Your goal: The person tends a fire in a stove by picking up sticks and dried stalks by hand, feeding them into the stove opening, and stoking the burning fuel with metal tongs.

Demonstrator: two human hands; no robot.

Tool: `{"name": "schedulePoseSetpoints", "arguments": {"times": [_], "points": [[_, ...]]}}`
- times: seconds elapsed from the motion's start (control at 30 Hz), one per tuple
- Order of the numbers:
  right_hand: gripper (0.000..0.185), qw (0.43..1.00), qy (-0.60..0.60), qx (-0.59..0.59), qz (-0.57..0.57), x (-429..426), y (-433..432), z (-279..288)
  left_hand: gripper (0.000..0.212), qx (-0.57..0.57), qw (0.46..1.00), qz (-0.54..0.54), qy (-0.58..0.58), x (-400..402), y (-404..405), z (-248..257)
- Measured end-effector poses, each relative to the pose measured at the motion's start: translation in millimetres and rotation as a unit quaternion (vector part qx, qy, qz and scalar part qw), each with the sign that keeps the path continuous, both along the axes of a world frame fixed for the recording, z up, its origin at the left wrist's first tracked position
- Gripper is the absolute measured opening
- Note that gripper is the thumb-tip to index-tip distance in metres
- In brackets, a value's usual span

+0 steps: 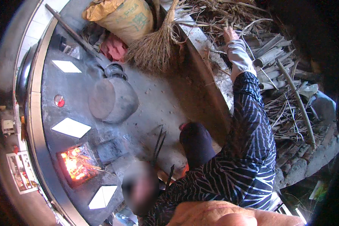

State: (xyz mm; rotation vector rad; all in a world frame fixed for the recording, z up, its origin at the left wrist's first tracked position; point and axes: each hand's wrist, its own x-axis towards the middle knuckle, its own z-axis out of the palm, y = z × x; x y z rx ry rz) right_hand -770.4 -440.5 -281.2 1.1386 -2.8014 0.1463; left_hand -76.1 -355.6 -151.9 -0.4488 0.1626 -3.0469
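My right hand reaches out over a heap of dry stalks and twigs. Its fingertips touch thin stalks, but whether they close on any is unclear. The arm wears a black-and-white patterned sleeve with a pale grey cuff. My left hand is out of view; a blurred patch covers the area beside the left part of the patterned garment. Flames burn in a square opening in the dark stove front. Two thin dark metal rods lie on the floor near it, and a rounded clay-like pot stands farther up.
A straw broom leans by a yellow woven sack. A low ledge borders the fuel heap, where split bamboo and a long stick lie. A long-handled shovel rests against the stove. My dark-clad knee projects over the floor.
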Motion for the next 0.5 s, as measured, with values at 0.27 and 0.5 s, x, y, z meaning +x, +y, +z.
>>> {"name": "schedulePoseSetpoints", "arguments": {"times": [0.27, 0.5], "points": [[0.02, 0.961, 0.119, -0.245, -0.054, -10.2, 61.9, 74.2, 0.023, 0.059, 0.894, 0.098, -0.434, 84.9, 44.4, -24.9], [0.026, 0.859, 0.089, -0.462, -0.203, 4.3, 126.6, 180.5, 0.018, 0.004, 0.833, 0.112, -0.541, 123.5, 90.4, -50.5]]}}
